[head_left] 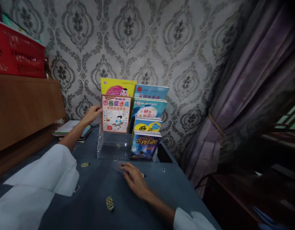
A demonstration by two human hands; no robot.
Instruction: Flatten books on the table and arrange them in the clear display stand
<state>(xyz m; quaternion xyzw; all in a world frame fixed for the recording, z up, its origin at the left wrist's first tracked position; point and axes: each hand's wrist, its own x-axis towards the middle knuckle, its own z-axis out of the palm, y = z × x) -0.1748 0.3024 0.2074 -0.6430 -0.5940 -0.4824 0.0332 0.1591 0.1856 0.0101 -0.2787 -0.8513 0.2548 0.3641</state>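
A clear tiered book rack stands on the dark table cover. My left hand is closed at the left edge of a picture book with a reddish-brown border, upright in the rack's left column. Behind that book rises a yellow book. The right column holds a light-blue book at the back, a fish-story book, a yellow-and-blue book and a dark-blue book in front. My right hand hovers or rests near the table, fingers apart and holding nothing; contact cannot be told.
Stacked books or notebooks lie behind my left forearm. A brown wooden cabinet bearing a red basket stands at left. Patterned wallpaper is behind the rack, and a tied purple curtain hangs at right.
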